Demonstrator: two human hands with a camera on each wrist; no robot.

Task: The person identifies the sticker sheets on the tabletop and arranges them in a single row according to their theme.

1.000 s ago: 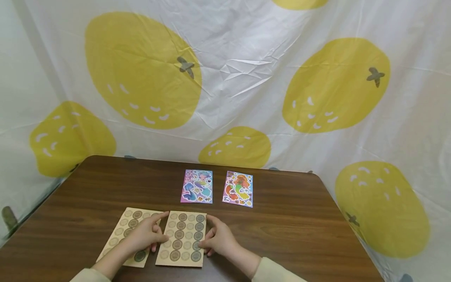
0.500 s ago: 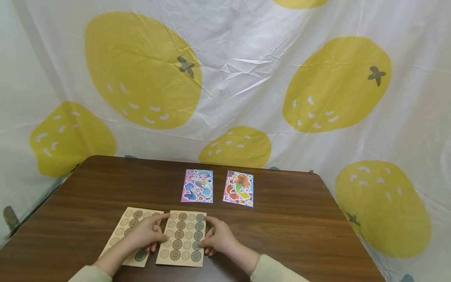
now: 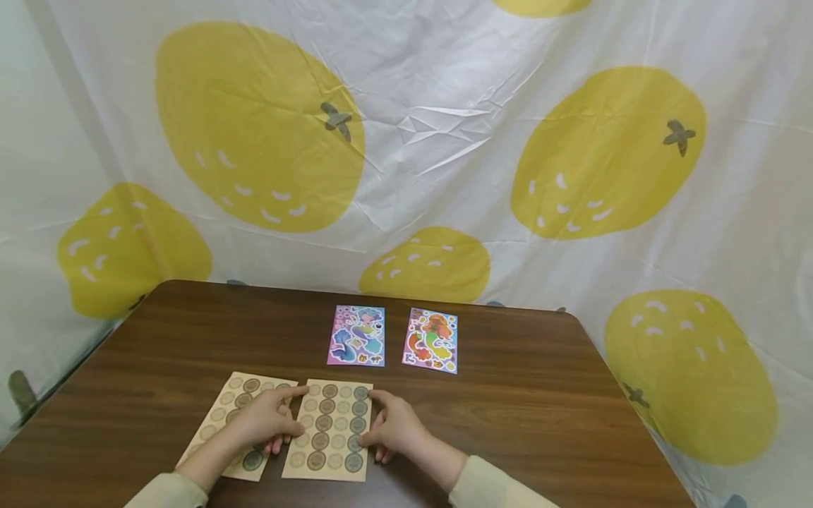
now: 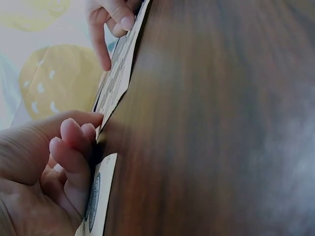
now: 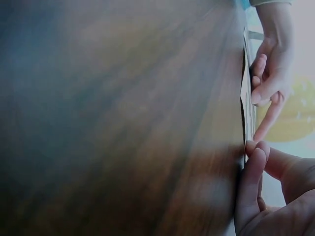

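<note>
A: Landmark?
B: The centre sheet [image 3: 329, 430], tan, round prints in rows. It's on the table [image 3: 508, 402], flat or nearly so.
A: Left to right, then. Step?
B: Looks like squaring the centre sheet up. Left of it, a second tan sheet [image 3: 219, 410], same prints, partly covered by the left forearm [image 3: 212, 458]; narrow gap between the two. Left hand [image 3: 267, 418] is at the centre sheet's left edge: index straight out to the far corner, thumb lower down, other fingers curled in. Light hold, thumb and index well spread.
A: Right hand?
B: Right hand [image 3: 394, 427] mirrors that on the right edge, thumb just over it. Light hold too. Can't tell how far any fingertips go underneath.
A: Next move?
B: My guess: it calls for an even release, both sides together, or the centre sheet may skew.
A: Surface, room?
B: Dark wood grain. Beyond the centre sheet, slightly right: blue-purple sticker sheet [image 3: 357, 336]. Farther right: orange sticker sheet [image 3: 430, 340]. Both lie flat. Farther beyond hangs a white cloth [image 3: 438, 183], creased, with big yellow fruit prints [image 3: 260, 127].
</note>
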